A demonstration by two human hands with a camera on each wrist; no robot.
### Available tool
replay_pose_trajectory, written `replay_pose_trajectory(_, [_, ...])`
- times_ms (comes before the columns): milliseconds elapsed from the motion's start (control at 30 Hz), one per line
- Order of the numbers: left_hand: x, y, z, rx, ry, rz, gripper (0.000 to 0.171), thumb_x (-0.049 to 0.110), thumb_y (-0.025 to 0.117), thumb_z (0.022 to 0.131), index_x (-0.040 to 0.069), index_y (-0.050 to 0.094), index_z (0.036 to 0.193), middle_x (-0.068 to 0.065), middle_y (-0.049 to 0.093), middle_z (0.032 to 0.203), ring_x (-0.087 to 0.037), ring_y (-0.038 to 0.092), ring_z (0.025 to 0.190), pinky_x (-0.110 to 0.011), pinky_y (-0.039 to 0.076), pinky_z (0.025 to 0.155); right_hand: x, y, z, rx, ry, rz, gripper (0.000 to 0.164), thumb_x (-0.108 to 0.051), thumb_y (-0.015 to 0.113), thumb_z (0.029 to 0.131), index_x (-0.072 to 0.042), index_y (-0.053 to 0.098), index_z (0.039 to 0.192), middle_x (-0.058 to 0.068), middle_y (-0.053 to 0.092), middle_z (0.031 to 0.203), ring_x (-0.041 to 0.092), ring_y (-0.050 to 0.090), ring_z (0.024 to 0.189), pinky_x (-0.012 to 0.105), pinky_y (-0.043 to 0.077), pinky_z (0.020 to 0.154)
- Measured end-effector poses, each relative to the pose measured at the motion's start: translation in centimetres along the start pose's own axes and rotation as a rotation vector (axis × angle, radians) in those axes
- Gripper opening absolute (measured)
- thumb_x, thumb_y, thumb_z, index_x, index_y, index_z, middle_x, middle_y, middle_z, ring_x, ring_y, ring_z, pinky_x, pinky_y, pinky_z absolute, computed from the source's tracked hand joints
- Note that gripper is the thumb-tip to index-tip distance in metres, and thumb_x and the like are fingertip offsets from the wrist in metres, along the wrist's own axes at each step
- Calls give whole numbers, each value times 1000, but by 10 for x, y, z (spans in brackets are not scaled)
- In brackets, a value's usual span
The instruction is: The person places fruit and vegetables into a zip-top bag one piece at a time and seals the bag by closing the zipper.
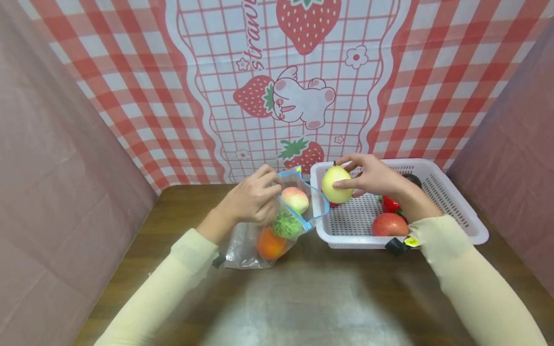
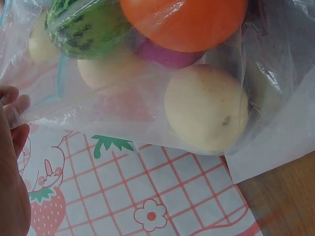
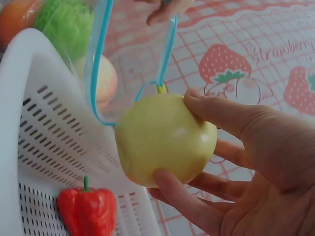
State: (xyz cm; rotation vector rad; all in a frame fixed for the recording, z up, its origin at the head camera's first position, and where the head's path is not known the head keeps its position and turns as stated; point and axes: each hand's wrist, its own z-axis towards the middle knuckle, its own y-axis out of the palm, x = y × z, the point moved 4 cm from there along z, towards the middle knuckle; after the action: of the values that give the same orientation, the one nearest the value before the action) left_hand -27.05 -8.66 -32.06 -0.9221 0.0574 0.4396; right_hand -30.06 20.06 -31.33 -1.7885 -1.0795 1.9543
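My left hand (image 1: 255, 197) pinches the rim of a clear zip bag (image 1: 242, 257) with a blue zip strip, its mouth spread toward the basket. Inside the bag are an orange (image 1: 270, 243), a green leafy-looking vegetable (image 1: 285, 225) and a peach (image 1: 295, 199). The left wrist view also shows a purple item (image 2: 167, 55) and a pale round fruit (image 2: 206, 110) through the plastic. In my right hand (image 1: 376, 178) is a yellow-green pear (image 1: 336, 185), gripped between thumb and fingers. It hangs above the basket's left end, close to the bag's mouth; in the right wrist view it overlaps the blue strip.
A white perforated basket (image 1: 355, 240) stands to the right of the bag on the wooden table (image 1: 303, 307). It contains a red apple (image 1: 389, 225), a red bell pepper (image 3: 87, 214) and a dark item (image 1: 413, 180). A strawberry-print cloth (image 1: 294, 57) hangs behind.
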Motion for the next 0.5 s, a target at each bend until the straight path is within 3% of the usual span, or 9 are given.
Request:
replay_pose_trajectory(267, [-1,1,-1,1,-2,0,15,8,50,77,8,63,84,-9,68,98,-24,56,96,-30,53,80,-15,4,-6,28,-29,81,69,-37,81,84,-14,51,141,19,55,135,31,67,103,42,64,74])
replay_pose_trajectory(500, [-1,0,-2,-2,-11,-8,16,8,51,76,8,64,85,-9,68,100,-23,56,97,-30,53,80,-19,25,-3,39,-24,228,68,-38,79,85,-14,46,140,18,53,137,33,61,114,40,63,78])
